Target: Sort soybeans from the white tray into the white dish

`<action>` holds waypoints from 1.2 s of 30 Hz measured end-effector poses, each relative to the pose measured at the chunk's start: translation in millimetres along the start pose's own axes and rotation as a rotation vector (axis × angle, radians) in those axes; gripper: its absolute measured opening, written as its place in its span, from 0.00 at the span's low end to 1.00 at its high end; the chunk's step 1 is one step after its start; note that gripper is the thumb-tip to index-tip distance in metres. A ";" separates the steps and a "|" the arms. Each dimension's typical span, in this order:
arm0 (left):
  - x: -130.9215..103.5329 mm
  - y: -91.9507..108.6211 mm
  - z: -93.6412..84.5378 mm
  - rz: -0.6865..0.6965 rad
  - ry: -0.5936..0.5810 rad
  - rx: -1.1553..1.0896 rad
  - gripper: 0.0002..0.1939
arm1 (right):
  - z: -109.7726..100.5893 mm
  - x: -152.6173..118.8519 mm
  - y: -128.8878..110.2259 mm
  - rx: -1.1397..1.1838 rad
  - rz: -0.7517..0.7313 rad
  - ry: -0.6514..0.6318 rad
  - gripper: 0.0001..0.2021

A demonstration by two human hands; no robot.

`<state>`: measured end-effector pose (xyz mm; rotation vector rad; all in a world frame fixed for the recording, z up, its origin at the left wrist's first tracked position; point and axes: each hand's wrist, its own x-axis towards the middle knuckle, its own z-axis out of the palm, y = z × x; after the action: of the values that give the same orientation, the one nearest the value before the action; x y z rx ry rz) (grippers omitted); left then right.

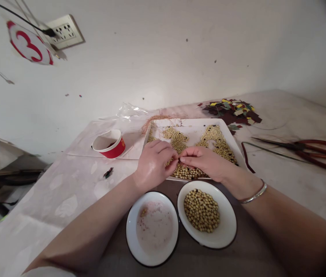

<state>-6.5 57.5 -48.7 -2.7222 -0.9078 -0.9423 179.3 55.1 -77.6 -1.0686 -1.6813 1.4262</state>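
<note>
Over the near part of a white tray (pixel 234 140), my left hand (pixel 155 163) and my right hand (pixel 201 161) meet fingertip to fingertip. Both hands are closed in a pinch around a tiny dark thing, too small to name. Yellowish beads (pixel 190 172) with dark spots lie in heaps in the tray beneath them. Nearer to me, a white dish on the right holds more such beads (pixel 201 211). The white dish on the left (pixel 134 231) has reddish residue and a small yellowish bit in it.
A red and white paper cup (pixel 116 149) stands left of the tray, near a small dark scrap (pixel 108 172). Clear plastic (pixel 129 111) and reddish threads (pixel 154 122) lie behind. Coloured scraps (pixel 234 111) are piled back right; red-handled scissors (pixel 304 148) lie right.
</note>
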 end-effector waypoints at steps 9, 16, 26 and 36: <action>-2.1 3.7 1.9 0.056 -0.029 0.049 0.03 | 0.8 0.1 -1.7 0.043 0.034 0.014 0.05; -1.5 3.4 0.6 0.026 -0.023 0.054 0.04 | 0.2 0.1 -2.6 0.034 0.029 0.019 0.06; 3.8 3.5 -9.7 -0.022 0.052 0.008 0.03 | 0.5 0.7 -1.5 0.034 0.041 0.025 0.06; 5.7 15.5 -15.7 0.011 -0.174 -0.251 0.04 | 0.9 2.2 -1.0 0.082 0.067 0.061 0.04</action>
<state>-2.3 43.1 -31.6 -3.0588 -0.8530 -0.8819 177.4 56.6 -76.8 -1.1204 -1.5441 1.4771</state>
